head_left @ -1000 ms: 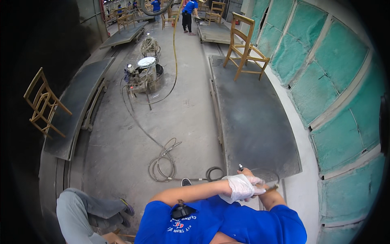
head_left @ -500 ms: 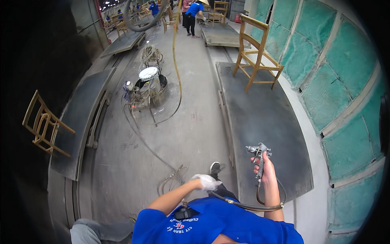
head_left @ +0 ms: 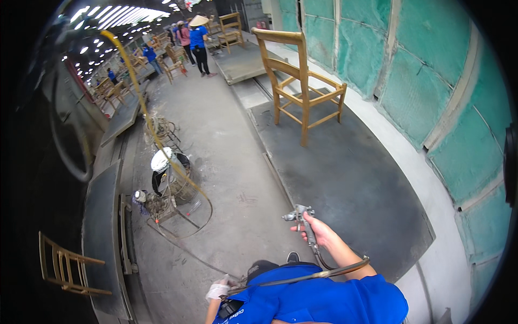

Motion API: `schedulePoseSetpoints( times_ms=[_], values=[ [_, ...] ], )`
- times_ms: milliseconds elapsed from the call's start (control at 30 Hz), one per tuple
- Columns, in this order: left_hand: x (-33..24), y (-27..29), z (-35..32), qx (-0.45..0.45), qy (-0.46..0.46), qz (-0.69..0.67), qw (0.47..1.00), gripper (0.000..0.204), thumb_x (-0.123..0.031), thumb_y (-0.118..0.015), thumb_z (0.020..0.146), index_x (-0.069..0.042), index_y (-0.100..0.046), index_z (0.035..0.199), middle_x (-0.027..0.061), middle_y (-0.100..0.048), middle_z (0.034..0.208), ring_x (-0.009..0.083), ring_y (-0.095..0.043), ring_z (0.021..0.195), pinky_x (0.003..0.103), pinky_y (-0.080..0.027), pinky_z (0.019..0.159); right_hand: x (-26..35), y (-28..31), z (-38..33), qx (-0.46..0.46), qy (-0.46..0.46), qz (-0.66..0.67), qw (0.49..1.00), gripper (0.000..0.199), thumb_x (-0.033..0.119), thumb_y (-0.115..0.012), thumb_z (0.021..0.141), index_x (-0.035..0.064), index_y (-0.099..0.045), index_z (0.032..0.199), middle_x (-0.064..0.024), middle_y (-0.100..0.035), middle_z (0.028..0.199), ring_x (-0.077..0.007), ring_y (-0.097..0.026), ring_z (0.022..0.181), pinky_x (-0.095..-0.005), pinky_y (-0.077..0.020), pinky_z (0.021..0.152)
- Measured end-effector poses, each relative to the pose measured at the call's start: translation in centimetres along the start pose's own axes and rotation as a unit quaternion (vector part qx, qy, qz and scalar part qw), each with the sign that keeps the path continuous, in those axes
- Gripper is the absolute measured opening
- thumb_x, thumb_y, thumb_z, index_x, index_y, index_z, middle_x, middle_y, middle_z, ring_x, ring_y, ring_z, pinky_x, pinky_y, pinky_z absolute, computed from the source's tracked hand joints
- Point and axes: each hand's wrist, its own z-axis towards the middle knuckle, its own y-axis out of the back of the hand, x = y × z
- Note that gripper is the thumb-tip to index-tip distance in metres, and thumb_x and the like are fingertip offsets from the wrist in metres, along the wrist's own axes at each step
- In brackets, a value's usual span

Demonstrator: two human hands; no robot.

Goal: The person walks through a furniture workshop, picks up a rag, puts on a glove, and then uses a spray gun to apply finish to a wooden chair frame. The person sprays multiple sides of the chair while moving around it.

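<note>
My right hand [head_left: 318, 231], bare, grips a metal spray gun [head_left: 303, 222] by its handle, the nozzle facing left. A hose [head_left: 307, 277] runs from below the gun, loops over my right forearm and stretches across my blue shirt. At the lower middle, my left hand [head_left: 218, 290] wears a whitish glove and is closed around the hose by my side; its fingers are partly hidden. Beyond the gun a bare wooden chair frame [head_left: 305, 89] without a seat stands on a dark flat platform [head_left: 356, 173].
Left of the walkway sit a bucket with a white lid [head_left: 162, 160] and trailing hoses. A second wooden chair [head_left: 67, 264] is on the left platform [head_left: 101, 216]. Green padded panels [head_left: 415, 81] line the right wall. Farther off, a person in a straw hat [head_left: 198, 40] stands near other people.
My view has shifted forward and turned, bringing the right-hand chair nearer. The spray gun has moved left and down in view. My left hand has dropped back to my side, drawing the hose straighter.
</note>
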Motion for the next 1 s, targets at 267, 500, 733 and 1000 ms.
schedulePoseSetpoints(
  times_ms=[267, 500, 733, 1000],
  values=[
    [-15.9, 0.9, 10.9, 0.208, 0.016, -0.031, 0.978, 0.061, -0.059, -0.04, 0.095, -0.009, -0.076, 0.1, 0.0123, -0.072, 0.1, 0.0254, -0.063, 0.09, 0.037, -0.047, 0.088, 6.1, -3.4, 4.2, -0.019, 0.076, -0.054, 0.995, 0.057, 0.059, -0.04, 0.099, 0.009, -0.057, 0.121, -0.0043, -0.067, 0.092, -0.0056, -0.047, 0.052, -0.0209, -0.0401, 0.045],
    [-23.6, 8.5, 24.5, 0.3, -0.048, 0.244, 0.921, 0.05, -0.052, -0.038, 0.1, -0.018, -0.072, 0.114, 0.0167, -0.068, 0.112, 0.0291, -0.063, 0.099, 0.036, -0.045, 0.096, 11.8, -7.1, 7.5, -0.123, 0.189, -0.028, 0.974, 0.055, 0.053, -0.038, 0.102, 0.0045, -0.057, 0.119, -0.0061, -0.066, 0.091, -0.006, -0.046, 0.051, -0.0213, -0.038, 0.043],
    [-32.0, 11.4, 33.2, 0.407, -0.256, 0.41, 0.775, 0.053, -0.051, -0.029, 0.101, -0.021, -0.066, 0.124, 0.0164, -0.066, 0.117, 0.0354, -0.06, 0.111, 0.041, -0.043, 0.1, 14.6, -9.9, 8.7, -0.213, 0.242, 0.038, 0.946, 0.056, 0.049, -0.035, 0.104, 0.0002, -0.055, 0.12, -0.0113, -0.065, 0.092, -0.0083, -0.045, 0.05, -0.0219, -0.0383, 0.044],
    [-41.3, 12.4, 35.6, 0.445, -0.11, 0.275, 0.845, 0.055, -0.053, -0.045, 0.096, -0.009, -0.07, 0.117, 0.0158, -0.068, 0.11, 0.0243, -0.063, 0.101, 0.035, -0.044, 0.093, 17.8, -9.1, 11.3, -0.241, 0.289, 0.035, 0.926, 0.054, 0.048, -0.035, 0.104, 0.0001, -0.054, 0.122, -0.0125, -0.065, 0.092, -0.0083, -0.044, 0.047, -0.0211, -0.0374, 0.042]
  ],
)
